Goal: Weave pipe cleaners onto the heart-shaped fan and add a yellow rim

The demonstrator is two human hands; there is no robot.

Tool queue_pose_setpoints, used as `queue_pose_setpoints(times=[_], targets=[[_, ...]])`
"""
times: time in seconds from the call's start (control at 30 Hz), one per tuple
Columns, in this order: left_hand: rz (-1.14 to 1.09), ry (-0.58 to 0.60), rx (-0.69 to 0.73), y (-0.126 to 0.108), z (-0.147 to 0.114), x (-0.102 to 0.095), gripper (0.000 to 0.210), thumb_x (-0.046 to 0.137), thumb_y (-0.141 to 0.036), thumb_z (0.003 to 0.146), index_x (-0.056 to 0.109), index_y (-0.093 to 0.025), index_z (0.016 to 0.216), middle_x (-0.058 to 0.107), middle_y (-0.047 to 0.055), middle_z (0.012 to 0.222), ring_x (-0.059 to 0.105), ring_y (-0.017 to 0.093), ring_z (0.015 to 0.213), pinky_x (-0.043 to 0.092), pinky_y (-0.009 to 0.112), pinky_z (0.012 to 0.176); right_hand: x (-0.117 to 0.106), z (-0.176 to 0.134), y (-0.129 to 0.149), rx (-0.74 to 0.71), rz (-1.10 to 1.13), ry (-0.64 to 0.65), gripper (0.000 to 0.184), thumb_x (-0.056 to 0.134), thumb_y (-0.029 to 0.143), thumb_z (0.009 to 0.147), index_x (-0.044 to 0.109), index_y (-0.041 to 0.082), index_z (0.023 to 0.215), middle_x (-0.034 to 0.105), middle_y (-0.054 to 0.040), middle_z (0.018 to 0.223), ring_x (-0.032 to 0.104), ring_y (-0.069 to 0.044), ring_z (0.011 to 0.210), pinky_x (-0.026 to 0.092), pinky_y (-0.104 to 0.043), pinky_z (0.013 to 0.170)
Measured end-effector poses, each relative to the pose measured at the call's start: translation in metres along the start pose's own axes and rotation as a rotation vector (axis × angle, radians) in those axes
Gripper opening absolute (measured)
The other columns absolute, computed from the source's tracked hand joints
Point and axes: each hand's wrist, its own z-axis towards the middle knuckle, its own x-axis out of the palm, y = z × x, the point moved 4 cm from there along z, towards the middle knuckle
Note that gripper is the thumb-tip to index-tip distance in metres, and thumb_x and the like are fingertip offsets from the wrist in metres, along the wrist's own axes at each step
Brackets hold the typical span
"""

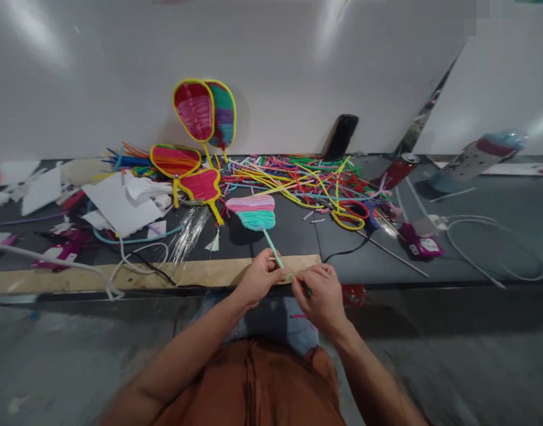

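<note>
A small fan made of pipe cleaners, pink above and mint green below, is held at the table's front edge, its head pointing away from me. My left hand pinches its thin green handle between thumb and fingers. At the handle's lower end, my right hand has its fingers closed around the tip; the exact grip there is partly hidden by the fingers. Beyond the fan lie a pink fan with a yellow rim and a red and orange fan.
Two yellow-rimmed fans lean on the white wall. Loose pipe cleaners spread along the back. Scissors, a glue stick, a purple glue gun, a can, a phone and a bottle stand or lie rightward. White paper lies left.
</note>
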Motion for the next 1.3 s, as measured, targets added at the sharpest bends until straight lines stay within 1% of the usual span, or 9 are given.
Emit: queue_pose_setpoints(times=[0.23, 0.37, 0.47, 0.6, 0.8, 0.93, 1.03, 1.13, 1.3], targets=[[-0.051, -0.075, 0.011, 0.004, 0.002, 0.002, 0.046, 0.080, -0.028, 0.058, 0.045, -0.018, 0.087, 0.057, -0.007, 0.062, 0.052, 0.006, 0.056, 0.041, 0.018, 0.057, 0.010, -0.012, 0.014, -0.066, -0.113, -0.037, 0.013, 0.053, 0.014, 0.085, 0.057, 0.019, 0.073, 0.061, 0.0008, 0.060, 0.055, -0.014, 0.065, 0.033, -0.033, 0.074], [-0.116, -0.071, -0.017, 0.003, -0.001, 0.003, 0.050, 0.082, -0.032, 0.056, 0.045, -0.019, 0.087, 0.057, -0.007, 0.062, 0.053, 0.007, 0.055, 0.042, 0.020, 0.058, 0.013, -0.012, 0.004, -0.006, -0.013, 0.010, 0.020, 0.051, 0.015, 0.086, 0.055, 0.019, 0.067, 0.059, 0.0010, 0.058, 0.053, -0.013, 0.063, 0.033, -0.031, 0.070], [-0.081, -0.061, -0.001, 0.003, -0.002, -0.001, 0.049, 0.082, -0.033, 0.056, 0.046, -0.018, 0.087, 0.057, -0.006, 0.064, 0.054, 0.008, 0.058, 0.045, 0.021, 0.062, 0.012, -0.008, -0.004, 0.042, 0.063, 0.043, 0.020, 0.051, 0.017, 0.086, 0.057, 0.019, 0.067, 0.060, 0.0016, 0.060, 0.054, -0.012, 0.063, 0.032, -0.030, 0.068], [0.017, -0.030, -0.021, 0.005, -0.001, -0.008, 0.045, 0.079, -0.031, 0.060, 0.047, -0.018, 0.088, 0.057, -0.006, 0.065, 0.056, 0.008, 0.060, 0.046, 0.021, 0.061, 0.015, -0.006, -0.005, 0.023, -0.018, 0.058, 0.018, 0.053, 0.018, 0.085, 0.058, 0.019, 0.068, 0.062, 0.0010, 0.061, 0.055, -0.014, 0.065, 0.032, -0.031, 0.073], [0.083, 0.051, -0.153, 0.011, -0.008, -0.022, 0.048, 0.076, -0.030, 0.066, 0.049, -0.019, 0.103, 0.059, -0.004, 0.069, 0.059, 0.010, 0.057, 0.050, 0.022, 0.055, 0.032, -0.007, -0.003, -0.003, -0.035, 0.223, 0.018, 0.053, 0.019, 0.086, 0.059, 0.020, 0.069, 0.063, 0.0009, 0.062, 0.056, -0.014, 0.067, 0.031, -0.031, 0.074], [-0.015, 0.137, -0.273, 0.011, -0.025, -0.029, 0.065, 0.076, -0.024, 0.068, 0.042, -0.020, 0.122, 0.064, 0.001, 0.079, 0.065, 0.012, 0.064, 0.053, 0.024, 0.060, 0.035, -0.005, -0.001, -0.031, 0.008, 0.339, 0.012, 0.055, 0.017, 0.086, 0.061, 0.021, 0.076, 0.068, 0.0016, 0.071, 0.057, -0.015, 0.073, 0.030, -0.031, 0.077], [-0.090, 0.127, -0.298, 0.009, -0.034, -0.032, 0.073, 0.079, -0.015, 0.063, 0.040, -0.021, 0.126, 0.064, -0.001, 0.075, 0.066, 0.013, 0.064, 0.053, 0.023, 0.061, 0.034, -0.004, 0.002, -0.093, 0.031, 0.383, 0.011, 0.054, 0.015, 0.086, 0.062, 0.021, 0.083, 0.069, 0.0002, 0.075, 0.057, -0.016, 0.075, 0.030, -0.032, 0.078], [-0.143, 0.074, -0.287, 0.010, -0.038, -0.037, 0.064, 0.079, -0.015, 0.063, 0.047, -0.020, 0.118, 0.064, -0.001, 0.074, 0.066, 0.012, 0.061, 0.054, 0.022, 0.059, 0.034, -0.002, 0.006, -0.169, 0.040, 0.396, 0.012, 0.052, 0.015, 0.086, 0.062, 0.021, 0.090, 0.069, -0.0006, 0.075, 0.057, -0.015, 0.075, 0.031, -0.032, 0.078], [-0.199, 0.066, -0.243, 0.013, -0.042, -0.043, 0.050, 0.077, -0.020, 0.067, 0.051, -0.016, 0.109, 0.066, 0.003, 0.081, 0.067, 0.013, 0.066, 0.056, 0.023, 0.061, 0.036, 0.001, 0.014, -0.266, -0.010, 0.390, 0.010, 0.054, 0.018, 0.086, 0.062, 0.021, 0.090, 0.068, -0.0011, 0.075, 0.056, -0.015, 0.077, 0.031, -0.033, 0.081]])
